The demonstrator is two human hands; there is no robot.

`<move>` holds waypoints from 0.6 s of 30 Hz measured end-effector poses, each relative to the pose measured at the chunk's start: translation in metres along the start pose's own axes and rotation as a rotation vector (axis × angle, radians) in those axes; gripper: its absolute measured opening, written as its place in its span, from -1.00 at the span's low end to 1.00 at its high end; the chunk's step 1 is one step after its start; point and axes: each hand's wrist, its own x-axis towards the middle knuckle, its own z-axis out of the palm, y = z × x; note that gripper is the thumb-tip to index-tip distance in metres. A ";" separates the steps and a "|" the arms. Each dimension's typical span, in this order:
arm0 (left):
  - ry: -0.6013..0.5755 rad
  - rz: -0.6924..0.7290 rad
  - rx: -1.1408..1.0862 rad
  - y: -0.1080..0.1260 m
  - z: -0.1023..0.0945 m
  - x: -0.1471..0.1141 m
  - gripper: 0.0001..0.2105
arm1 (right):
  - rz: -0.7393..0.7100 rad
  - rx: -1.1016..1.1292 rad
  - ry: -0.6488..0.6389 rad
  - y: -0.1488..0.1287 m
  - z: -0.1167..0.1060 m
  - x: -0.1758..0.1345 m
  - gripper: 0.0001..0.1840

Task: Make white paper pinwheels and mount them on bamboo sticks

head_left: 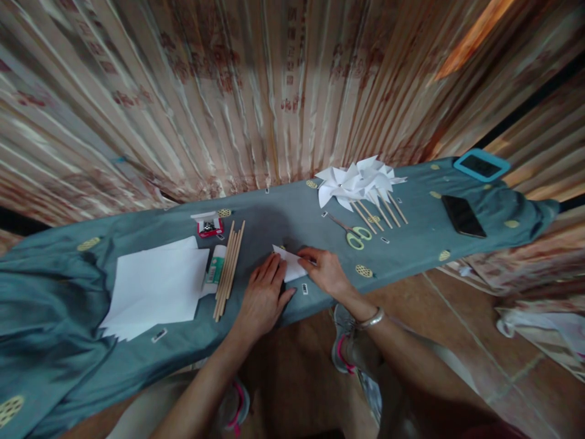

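Observation:
A small sheet of white paper (295, 270), folded to a triangle, lies on the cloth-covered table in front of me. My left hand (265, 292) rests flat on its left side, fingers stretched out and pressing down. With thumb and fingers pinched together, my right hand (323, 268) grips the paper's right edge. Left of my hands lie several thin wooden sticks (229, 271), a green and white glue stick (216, 264) and a stack of white paper sheets (158, 283). Scissors with light green handles (355, 236) lie to the right.
Several finished paper pinwheels (359, 183) on sticks lie at the back right. A small red box (210, 225) stands open at the back left. Farther right are a black phone (463, 216) and a blue-framed device (482, 164). A curtain (256, 103) hangs behind the table.

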 end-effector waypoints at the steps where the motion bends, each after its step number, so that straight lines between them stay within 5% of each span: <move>1: -0.003 -0.002 -0.003 0.000 0.000 0.000 -0.50 | -0.001 -0.001 -0.001 0.000 0.000 0.000 -0.76; 10: -0.092 -0.056 -0.092 -0.006 -0.014 0.008 -0.60 | -0.104 -0.125 0.015 0.000 -0.001 -0.004 -0.71; 14: -0.089 -0.067 -0.120 -0.010 -0.018 0.011 -0.61 | -0.387 -0.304 0.112 -0.002 -0.003 -0.015 -0.68; 18: -0.062 -0.059 -0.117 -0.009 -0.018 0.012 -0.63 | -0.674 -0.361 0.040 -0.005 -0.002 -0.034 -0.69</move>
